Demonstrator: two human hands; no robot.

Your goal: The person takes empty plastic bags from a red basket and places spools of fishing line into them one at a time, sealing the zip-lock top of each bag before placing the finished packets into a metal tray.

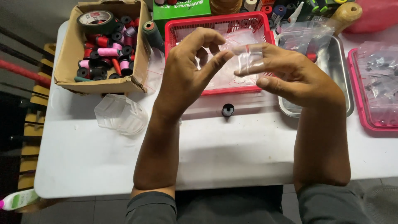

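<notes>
Both forearms rise off the white table point(232, 157), hands meeting over a small clear bag.

Left hand point(186, 79) pinches one edge of the clear plastic bag point(244, 56) while the right hand point(290, 72) has two fingers pushed inside, spreading its mouth above the red basket point(215, 23). One black spool point(227, 110) waits just below; a cardboard box of spools point(103, 54) sits within reach at left.

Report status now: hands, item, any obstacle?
Left hand and right hand pinch small clear bag open. Black spool lies on table below. Nothing blocking.
</notes>
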